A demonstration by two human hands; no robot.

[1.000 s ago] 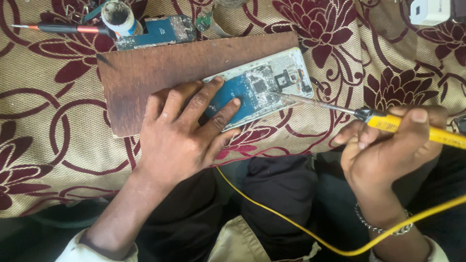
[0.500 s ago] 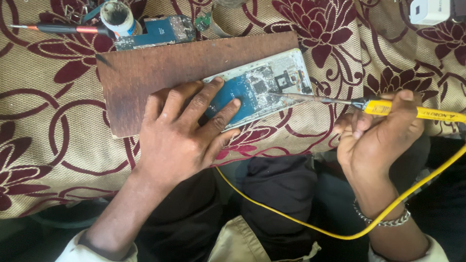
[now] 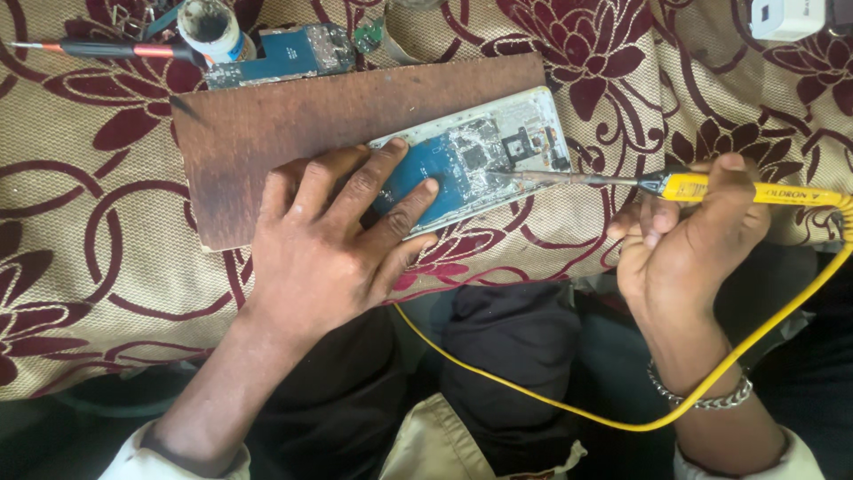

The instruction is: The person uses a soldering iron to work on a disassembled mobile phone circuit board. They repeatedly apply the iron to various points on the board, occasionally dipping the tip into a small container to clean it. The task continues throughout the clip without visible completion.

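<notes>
An opened phone with a blue circuit board (image 3: 480, 156) lies on a brown wooden board (image 3: 320, 120). My left hand (image 3: 324, 244) presses flat on the phone's near end, fingers spread over the blue part. My right hand (image 3: 689, 240) grips a yellow-handled soldering iron (image 3: 711, 188). Its metal tip rests on the circuit board near the phone's far end. A yellow cord (image 3: 622, 418) runs from the iron's handle down across my lap.
A beige cloth with dark red flowers (image 3: 98, 231) covers the surface. Behind the board lie a second blue circuit board (image 3: 284, 53), a small round pot (image 3: 209, 27) and a red and black tool (image 3: 107, 49). A white adapter (image 3: 786, 18) sits at the back right.
My right hand has rolled upward and leftward, levelling the soldering iron and bringing its tip further onto the circuit board. My left hand has stayed in place.
</notes>
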